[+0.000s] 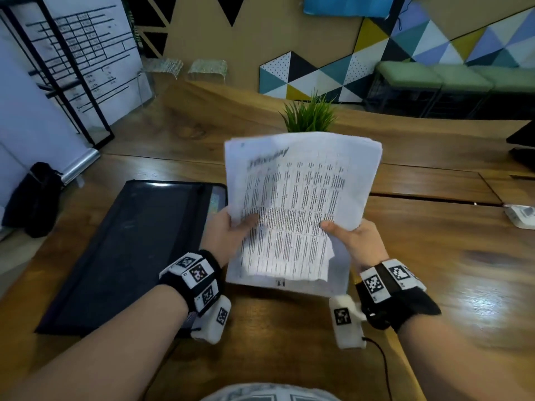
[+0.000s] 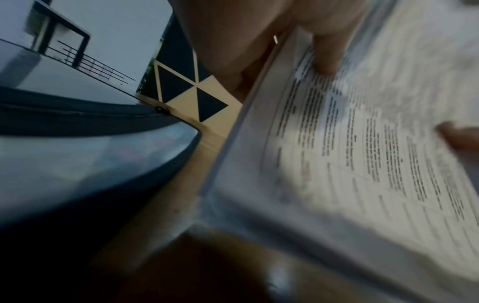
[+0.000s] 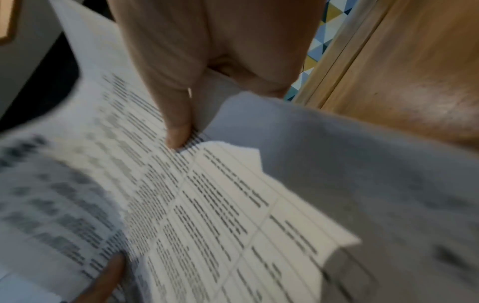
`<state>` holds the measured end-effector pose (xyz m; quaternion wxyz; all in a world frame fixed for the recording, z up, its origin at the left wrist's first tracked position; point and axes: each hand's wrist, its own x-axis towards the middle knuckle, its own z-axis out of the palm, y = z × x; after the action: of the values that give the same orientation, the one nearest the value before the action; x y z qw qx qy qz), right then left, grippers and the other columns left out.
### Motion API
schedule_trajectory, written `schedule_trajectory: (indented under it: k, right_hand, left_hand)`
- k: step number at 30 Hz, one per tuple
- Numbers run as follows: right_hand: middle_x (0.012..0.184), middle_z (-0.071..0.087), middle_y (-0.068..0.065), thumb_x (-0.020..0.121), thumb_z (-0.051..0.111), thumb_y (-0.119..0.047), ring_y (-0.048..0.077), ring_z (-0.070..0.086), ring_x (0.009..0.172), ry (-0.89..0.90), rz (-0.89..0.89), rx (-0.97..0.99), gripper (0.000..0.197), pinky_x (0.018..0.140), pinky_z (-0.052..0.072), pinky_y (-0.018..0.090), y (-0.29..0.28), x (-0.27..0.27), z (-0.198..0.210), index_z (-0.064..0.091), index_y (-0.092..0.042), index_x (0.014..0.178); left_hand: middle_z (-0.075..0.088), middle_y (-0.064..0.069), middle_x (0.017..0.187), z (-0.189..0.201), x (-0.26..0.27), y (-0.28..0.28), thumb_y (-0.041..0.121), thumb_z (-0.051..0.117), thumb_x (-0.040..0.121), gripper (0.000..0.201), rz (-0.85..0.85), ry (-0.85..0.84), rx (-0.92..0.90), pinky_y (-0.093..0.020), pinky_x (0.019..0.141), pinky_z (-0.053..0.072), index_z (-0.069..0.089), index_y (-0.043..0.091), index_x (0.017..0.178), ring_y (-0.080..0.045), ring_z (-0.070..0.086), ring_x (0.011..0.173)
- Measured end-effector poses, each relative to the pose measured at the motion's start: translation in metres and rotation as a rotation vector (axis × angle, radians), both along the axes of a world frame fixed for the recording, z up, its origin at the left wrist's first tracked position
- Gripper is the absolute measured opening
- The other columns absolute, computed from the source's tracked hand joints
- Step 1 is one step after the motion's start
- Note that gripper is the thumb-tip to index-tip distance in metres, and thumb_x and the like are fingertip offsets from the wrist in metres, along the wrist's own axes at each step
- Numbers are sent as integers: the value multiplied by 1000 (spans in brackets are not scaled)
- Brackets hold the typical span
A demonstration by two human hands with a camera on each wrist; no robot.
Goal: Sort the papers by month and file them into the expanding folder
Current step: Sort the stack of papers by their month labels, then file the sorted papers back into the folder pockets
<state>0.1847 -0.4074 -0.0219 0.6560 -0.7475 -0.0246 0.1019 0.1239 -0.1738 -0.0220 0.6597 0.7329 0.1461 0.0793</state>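
Note:
A stack of printed papers (image 1: 301, 192) with dense columns of text is held up over the wooden table. My left hand (image 1: 231, 230) grips its lower left edge, thumb on the top sheet. My right hand (image 1: 347, 235) grips the lower right edge, thumb pressed on the print. The top sheet's lower part bends loose toward me. In the left wrist view the papers (image 2: 350, 164) fill the right side under my thumb. In the right wrist view the papers (image 3: 207, 205) curl beneath my thumb. The black expanding folder (image 1: 127, 250) lies flat on the table to the left.
A small green plant (image 1: 311, 115) stands just behind the papers. A white device (image 1: 521, 215) sits at the table's right edge and a dark object (image 1: 521, 143) at the far right. A black bag (image 1: 31, 198) rests on the floor at left.

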Motion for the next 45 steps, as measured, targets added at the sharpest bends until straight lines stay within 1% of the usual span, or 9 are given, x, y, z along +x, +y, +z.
schedule_trajectory:
  k: [6, 11, 14, 19, 24, 27, 33, 40, 45]
  right_hand:
    - [115, 63, 5, 80, 71, -10, 21, 59, 103, 137, -44, -310, 46, 81, 48, 32, -6, -4, -24, 51, -7, 121]
    - [130, 51, 14, 74, 69, 6, 30, 50, 119, 280, 50, -577, 74, 99, 43, 42, -6, -12, -43, 31, -5, 136]
    - [129, 52, 13, 78, 66, 3, 30, 50, 117, 283, 38, -665, 66, 96, 43, 38, -5, -16, -48, 35, -6, 135]
    - [136, 45, 15, 80, 68, -15, 30, 49, 119, 225, 60, -856, 73, 101, 42, 42, -8, -17, -47, 28, -8, 141]
    - [141, 38, 17, 77, 69, -47, 33, 44, 123, 234, 115, -1051, 89, 101, 42, 48, -8, -32, -43, 24, -9, 143]
    - [142, 36, 17, 71, 68, -59, 32, 41, 126, 300, 165, -1173, 103, 103, 40, 44, 5, -41, -45, 20, -6, 144]
    - [138, 39, 17, 72, 67, -61, 30, 42, 124, 288, 162, -1319, 101, 104, 39, 40, 14, -47, -42, 23, -1, 140]
    - [137, 37, 18, 73, 71, -51, 32, 39, 125, 265, 84, -1320, 98, 105, 37, 40, 23, -50, -42, 22, 0, 141]
    - [146, 26, 18, 70, 76, -46, 34, 29, 134, 264, 16, -1314, 113, 108, 31, 43, 28, -54, -42, 4, -4, 146]
  left_hand:
    - [61, -4, 82, -47, 1, -15, 28, 62, 90, 21, 47, 222, 168, -26, 62, 46, 59, 8, 97, -21, 58, 78]
    - [55, -8, 126, -69, -7, -20, 26, 57, 93, 52, -2, 445, 262, -36, 92, 47, 36, 5, 135, -27, 56, 110]
    - [56, -13, 121, -64, -6, -22, 19, 59, 89, 49, -163, 539, 536, -35, 83, 50, 37, 4, 130, -25, 58, 101]
    - [46, -12, 131, -25, -17, 9, 46, 51, 88, 56, -81, 473, 1018, -43, 96, 40, 43, 10, 130, -30, 43, 119]
    - [2, -25, 155, -36, -10, 48, 80, 48, 71, 118, -117, 937, 947, -63, 109, 20, -5, 10, 150, -46, 5, 141]
    - [-5, -27, 154, -53, -13, 50, 73, 63, 67, 128, -144, 1022, 949, -60, 111, 19, -14, 10, 149, -48, 2, 141]
    - [32, -27, 146, -39, -21, 68, 62, 47, 83, 98, -286, 862, 968, -44, 99, 41, -5, 12, 150, -42, 40, 128]
    - [58, -8, 70, -6, -43, 112, 22, 33, 99, 61, -316, 463, 594, -29, 50, 44, 1, 33, 149, -20, 52, 55]
    - [44, 1, 144, -12, -52, 129, 3, 28, 98, 59, -304, 342, 343, -2, 80, 43, 26, 43, 142, -5, 47, 119]
